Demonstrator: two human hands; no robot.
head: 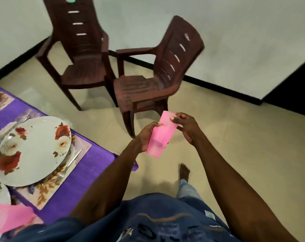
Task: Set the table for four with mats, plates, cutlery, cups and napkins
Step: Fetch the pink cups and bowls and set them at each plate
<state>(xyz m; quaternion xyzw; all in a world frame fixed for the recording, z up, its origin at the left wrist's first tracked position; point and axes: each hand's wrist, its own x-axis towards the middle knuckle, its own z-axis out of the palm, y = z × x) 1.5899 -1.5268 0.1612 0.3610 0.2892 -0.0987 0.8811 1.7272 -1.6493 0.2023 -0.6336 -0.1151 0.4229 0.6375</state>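
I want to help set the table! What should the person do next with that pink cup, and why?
Probably carry the pink cup, held by the left hand and right hand away from the table, over to the flowered plate. That place has a fork and mat, but no cup shows beside it.

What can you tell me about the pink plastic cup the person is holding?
The pink translucent plastic cup is a plain tapered tumbler, tilted with its rim up and away. The left hand wraps its lower body; the right hand pinches its rim. It hangs over the tiled floor, right of the table.
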